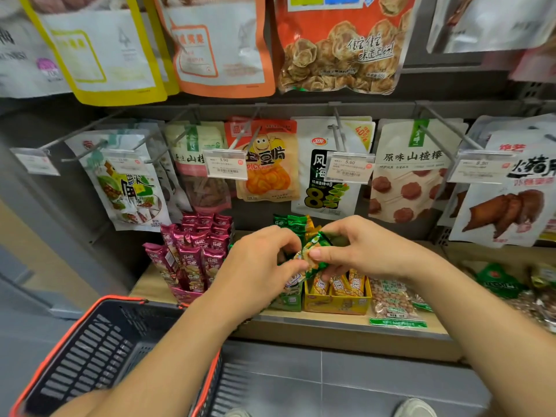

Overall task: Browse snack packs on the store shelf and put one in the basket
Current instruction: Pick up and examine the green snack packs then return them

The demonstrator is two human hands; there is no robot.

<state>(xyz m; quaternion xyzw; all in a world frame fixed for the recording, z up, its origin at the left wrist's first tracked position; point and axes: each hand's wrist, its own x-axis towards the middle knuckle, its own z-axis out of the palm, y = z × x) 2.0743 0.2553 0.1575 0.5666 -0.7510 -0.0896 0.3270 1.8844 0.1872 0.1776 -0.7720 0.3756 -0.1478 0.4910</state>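
Above yellow box [337, 305] | left grip [261, 260], right grip [367, 251] pinch green pack [314, 240] | basket [90, 350] lower-left, maroon packs [192, 254] beside.

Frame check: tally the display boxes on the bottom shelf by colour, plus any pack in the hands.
Pink display box: 1
Green display box: 1
Yellow display box: 1
Green snack pack, pinched by left hand and right hand: 1
Total: 4
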